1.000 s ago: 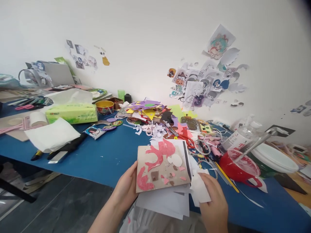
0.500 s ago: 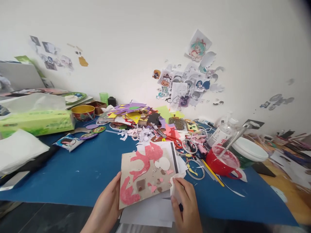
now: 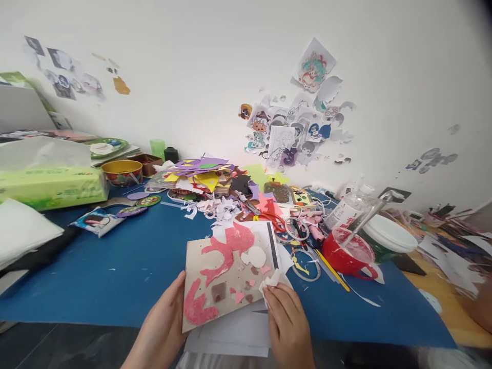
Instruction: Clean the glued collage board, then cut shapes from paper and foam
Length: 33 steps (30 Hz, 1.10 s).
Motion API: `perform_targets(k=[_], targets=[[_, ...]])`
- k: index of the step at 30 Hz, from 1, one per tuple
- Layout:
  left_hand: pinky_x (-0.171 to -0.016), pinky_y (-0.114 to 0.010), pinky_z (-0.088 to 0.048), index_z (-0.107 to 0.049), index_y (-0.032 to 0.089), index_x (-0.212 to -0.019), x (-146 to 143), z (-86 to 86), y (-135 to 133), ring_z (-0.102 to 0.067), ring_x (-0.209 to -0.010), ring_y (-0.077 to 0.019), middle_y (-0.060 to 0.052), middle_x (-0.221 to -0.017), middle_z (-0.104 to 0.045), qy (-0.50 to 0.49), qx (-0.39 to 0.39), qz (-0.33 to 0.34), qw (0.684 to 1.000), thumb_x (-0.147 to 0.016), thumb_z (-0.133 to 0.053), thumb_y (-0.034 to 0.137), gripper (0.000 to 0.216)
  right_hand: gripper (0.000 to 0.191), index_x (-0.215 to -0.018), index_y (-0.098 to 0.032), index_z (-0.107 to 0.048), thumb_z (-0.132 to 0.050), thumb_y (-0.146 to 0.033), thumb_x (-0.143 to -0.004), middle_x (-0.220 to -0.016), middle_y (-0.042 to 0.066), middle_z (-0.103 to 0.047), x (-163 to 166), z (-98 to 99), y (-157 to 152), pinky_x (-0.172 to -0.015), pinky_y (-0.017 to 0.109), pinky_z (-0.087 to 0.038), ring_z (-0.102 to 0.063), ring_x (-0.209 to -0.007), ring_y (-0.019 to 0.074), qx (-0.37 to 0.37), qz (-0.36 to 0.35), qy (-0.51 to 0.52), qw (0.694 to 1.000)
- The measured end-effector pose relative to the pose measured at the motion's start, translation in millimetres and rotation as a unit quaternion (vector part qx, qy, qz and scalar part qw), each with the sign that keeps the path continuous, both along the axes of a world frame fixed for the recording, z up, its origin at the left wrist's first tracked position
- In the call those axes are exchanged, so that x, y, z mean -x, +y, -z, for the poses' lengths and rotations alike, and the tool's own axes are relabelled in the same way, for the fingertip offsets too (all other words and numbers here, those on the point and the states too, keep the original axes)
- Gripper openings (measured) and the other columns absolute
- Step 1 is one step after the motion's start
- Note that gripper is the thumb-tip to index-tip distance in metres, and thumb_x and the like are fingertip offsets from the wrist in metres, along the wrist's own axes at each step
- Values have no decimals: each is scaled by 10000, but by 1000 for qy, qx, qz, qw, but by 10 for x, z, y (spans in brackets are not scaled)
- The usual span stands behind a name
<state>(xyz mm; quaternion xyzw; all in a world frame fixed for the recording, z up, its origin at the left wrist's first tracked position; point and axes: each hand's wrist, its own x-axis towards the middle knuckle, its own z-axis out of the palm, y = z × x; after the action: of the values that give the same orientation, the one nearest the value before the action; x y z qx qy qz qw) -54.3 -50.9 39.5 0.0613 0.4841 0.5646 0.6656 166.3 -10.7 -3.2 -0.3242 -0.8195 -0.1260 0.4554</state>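
My left hand grips the left edge of a grey-beige cardboard, which is tilted toward me. Pink paper cutouts, a white rounded cutout and small pink and brown scraps lie on its face. My right hand has its fingers closed on a crumpled white tissue at the board's lower right edge. White paper sheets show beneath the board, and a printed sheet with a dark stripe sticks out behind its upper right side.
Behind the board lie paper scraps and red-handled scissors. To the right stand a red cup, a white-lidded tub and a clear bottle. A green tissue box and a snack packet are on the left.
My right hand has shifted slightly left, and its fingers have gathered the tissue into a tighter bunch against the board. The whole view has moved a little.
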Motion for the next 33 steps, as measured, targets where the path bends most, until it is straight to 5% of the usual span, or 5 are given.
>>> perform_targets(k=[6,12,19,27,33], targets=[[-802,-412,-503,-398,319,-1323,-29,-54,8,-559,-1082,-318,-29,-1266,-558,-14,1,-2,1000,-800,-493,481,555,254,-947,-178,-651,-430,-92,-855,-851,66,-670,-41,-61,54,-737,289,-528,-613,-832,180,116,-17,67,991],[-745,-394,-525,-408,319,-1316,-26,-34,0,-566,-1070,-322,-33,-1280,-545,-10,9,-5,1000,-799,-501,461,544,225,-900,-179,-675,-468,-263,-874,-875,67,-697,-90,-144,102,-628,225,-537,-654,-770,184,318,64,236,916],[-785,-416,-511,-400,318,-1324,-66,-145,-11,-566,-1069,-327,-22,-1251,-571,-5,33,-25,999,-816,-472,448,529,326,-1013,-194,-642,-386,-63,-859,-878,62,-685,-69,-14,69,-799,310,-503,-610,-870,187,76,-26,78,994],[-900,-445,-449,-409,307,-1320,-34,-24,-2,-528,-1124,-321,-25,-1262,-561,-22,16,-15,1000,-779,-515,492,581,276,-995,-193,-626,-433,-66,-845,-918,61,-676,-139,-330,232,-752,294,-520,-606,-879,177,102,17,83,991],[-923,-457,-428,-391,304,-1332,-23,11,-6,-500,-1155,-325,-29,-1275,-549,-23,4,-16,1000,-763,-539,499,619,375,-931,-189,-649,-382,31,-787,-845,56,-686,32,-289,387,-710,309,-526,-597,-806,176,75,-87,22,993]])
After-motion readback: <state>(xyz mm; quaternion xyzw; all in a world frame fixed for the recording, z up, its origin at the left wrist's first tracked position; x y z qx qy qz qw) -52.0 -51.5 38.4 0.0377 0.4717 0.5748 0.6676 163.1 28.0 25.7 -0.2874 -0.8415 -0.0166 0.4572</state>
